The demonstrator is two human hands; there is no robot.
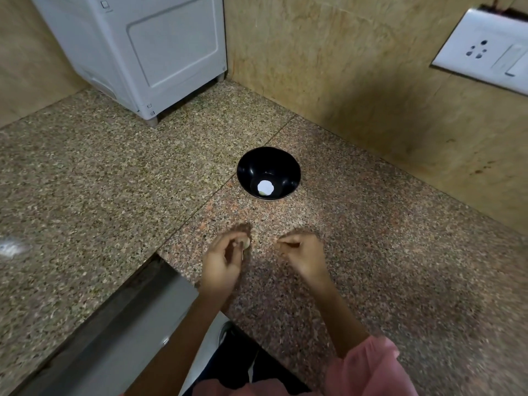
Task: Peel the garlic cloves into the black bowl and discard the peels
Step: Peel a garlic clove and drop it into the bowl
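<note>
Head view, looking down: garlic clove (246, 243) pinched at the tips of the left hand (221, 264), pale and rounded, held just above the tabletop (114, 181). Left fingers (238, 234) curled in and pressed onto the clove. Right hand (303, 252) just beside, apart from the left, fingers (285, 240) drawn together at the tips as if nipping something thin; too blurred to tell whether a shred of peel sits between them. Both hands hovering low over the reddish speckled stone.

Farther out, black bowl (268, 173) upright on the tabletop, well beyond the hands and near the wall corner. Inside it, on the bottom, a white peeled piece (265, 187) with a yellowish edge, plus glossy highlights on the inner wall.

Tabletop in two tones of granite, meeting along a diagonal seam left of the bowl. At the back left, a white appliance (148, 52) on short feet, panelled side facing the camera; no brand or lettering legible on it. On the tan wall (343, 67) at upper right, a white socket and switch plate (485, 52), unmarked as far as can be read. Pink sleeve (368, 367) on the right arm at the bottom edge. Pale smear (13, 248) at the far left of the tabletop, too blurred to identify.
</note>
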